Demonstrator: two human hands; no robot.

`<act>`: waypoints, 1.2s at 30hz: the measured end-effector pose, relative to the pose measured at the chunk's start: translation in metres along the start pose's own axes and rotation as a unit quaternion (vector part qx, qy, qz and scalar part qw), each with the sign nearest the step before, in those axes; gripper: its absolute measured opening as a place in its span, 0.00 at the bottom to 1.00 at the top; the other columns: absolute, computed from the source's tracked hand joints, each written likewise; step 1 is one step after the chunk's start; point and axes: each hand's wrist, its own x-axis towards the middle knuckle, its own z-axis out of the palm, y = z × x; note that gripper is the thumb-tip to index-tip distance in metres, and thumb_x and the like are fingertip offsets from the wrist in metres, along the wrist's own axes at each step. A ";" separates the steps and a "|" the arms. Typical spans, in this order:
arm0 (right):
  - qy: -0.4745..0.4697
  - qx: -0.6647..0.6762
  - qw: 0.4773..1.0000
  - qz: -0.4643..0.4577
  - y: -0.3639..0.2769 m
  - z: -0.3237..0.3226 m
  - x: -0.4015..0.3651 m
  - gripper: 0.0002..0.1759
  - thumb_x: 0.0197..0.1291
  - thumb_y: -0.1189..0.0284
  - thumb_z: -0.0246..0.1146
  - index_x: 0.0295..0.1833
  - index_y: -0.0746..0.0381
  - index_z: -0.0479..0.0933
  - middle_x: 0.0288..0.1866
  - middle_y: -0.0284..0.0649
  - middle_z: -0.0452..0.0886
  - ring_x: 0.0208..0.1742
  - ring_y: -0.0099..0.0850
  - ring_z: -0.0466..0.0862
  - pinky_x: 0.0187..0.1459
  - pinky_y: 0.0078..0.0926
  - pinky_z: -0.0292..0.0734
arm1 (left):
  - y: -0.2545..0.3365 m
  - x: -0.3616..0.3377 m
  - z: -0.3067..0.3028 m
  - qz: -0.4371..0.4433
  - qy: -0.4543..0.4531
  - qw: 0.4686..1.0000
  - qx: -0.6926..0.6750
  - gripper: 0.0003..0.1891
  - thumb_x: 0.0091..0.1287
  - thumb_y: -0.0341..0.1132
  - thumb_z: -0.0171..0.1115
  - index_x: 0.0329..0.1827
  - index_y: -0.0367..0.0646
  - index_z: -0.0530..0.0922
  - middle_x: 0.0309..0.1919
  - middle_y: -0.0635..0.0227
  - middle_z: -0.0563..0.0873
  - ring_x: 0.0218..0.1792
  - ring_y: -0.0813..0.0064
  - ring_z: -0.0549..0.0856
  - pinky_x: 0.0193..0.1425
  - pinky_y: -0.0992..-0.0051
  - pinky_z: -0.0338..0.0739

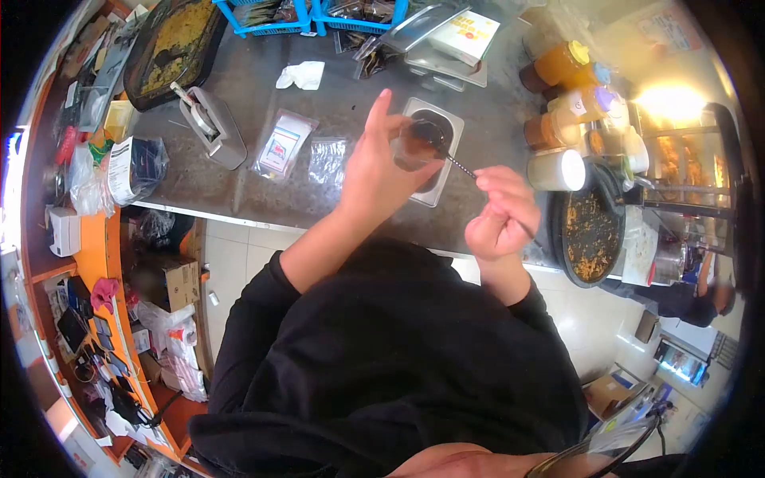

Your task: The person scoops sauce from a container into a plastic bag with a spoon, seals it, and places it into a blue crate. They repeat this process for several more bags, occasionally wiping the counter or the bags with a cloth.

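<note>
My left hand (373, 163) is wrapped around a small clear cup (406, 151), thumb and fingers on its sides. From the right, my right hand (504, 211) pinches the thin, patterned handle of a spoon (460, 166). The spoon's dark head overlaps the cup's mouth in this view. Below them on the counter sits a rectangular steel pan (452, 127), partly covered by the cup and my left fingers. A clear plastic bag (327, 161) lies just left of my left wrist. What the cup contains is hard to make out.
Squeeze bottles (558, 115) line the right side, near a round black pan (588, 227) of crumbs. A lidded steel container (446, 68) and blue baskets (275, 20) stand at the back. On the left are a grey holder (213, 131), a packet (283, 145) and a crusted tray (175, 52).
</note>
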 end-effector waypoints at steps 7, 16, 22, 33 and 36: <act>-0.001 -0.003 0.999 -0.042 -0.005 0.001 0.001 0.03 0.62 0.81 0.56 0.41 0.64 0.72 0.36 0.47 0.82 0.35 0.44 0.84 0.36 0.38 0.79 | -0.001 -0.001 0.000 -0.039 -0.013 0.999 -0.036 0.58 0.44 0.32 0.81 0.75 0.40 0.47 0.50 0.55 0.81 0.50 0.57 0.84 0.51 0.65 0.79; -0.003 0.008 0.996 -0.084 -0.006 -0.005 0.006 0.02 0.65 0.78 0.56 0.42 0.64 0.70 0.37 0.47 0.82 0.34 0.42 0.84 0.35 0.38 0.79 | 0.001 0.000 -0.003 -0.026 -0.012 0.999 -0.035 0.59 0.45 0.31 0.80 0.76 0.43 0.45 0.52 0.55 0.80 0.51 0.57 0.84 0.50 0.64 0.79; 0.125 0.055 0.987 0.088 0.009 -0.005 -0.010 0.04 0.70 0.76 0.52 0.46 0.64 0.66 0.38 0.48 0.79 0.37 0.39 0.82 0.41 0.37 0.81 | 0.003 -0.002 -0.002 -0.030 -0.014 0.999 -0.031 0.59 0.46 0.32 0.80 0.76 0.43 0.45 0.53 0.54 0.79 0.51 0.57 0.84 0.50 0.63 0.80; -0.243 -0.147 0.947 0.148 0.029 -0.041 -0.051 0.06 0.57 0.76 0.62 0.41 0.58 0.77 0.44 0.39 0.80 0.45 0.37 0.82 0.46 0.33 0.79 | -0.003 -0.008 -0.036 -0.041 0.034 0.999 0.007 0.57 0.46 0.27 0.80 0.75 0.41 0.45 0.51 0.52 0.79 0.48 0.65 0.83 0.55 0.66 0.78; -0.346 -0.175 0.922 -0.012 0.010 -0.028 -0.050 0.11 0.46 0.73 0.65 0.39 0.54 0.82 0.47 0.34 0.81 0.50 0.37 0.81 0.46 0.34 0.79 | -0.009 -0.009 -0.052 -0.052 0.061 0.997 0.022 0.57 0.46 0.26 0.79 0.75 0.41 0.45 0.52 0.53 0.79 0.48 0.67 0.83 0.56 0.67 0.77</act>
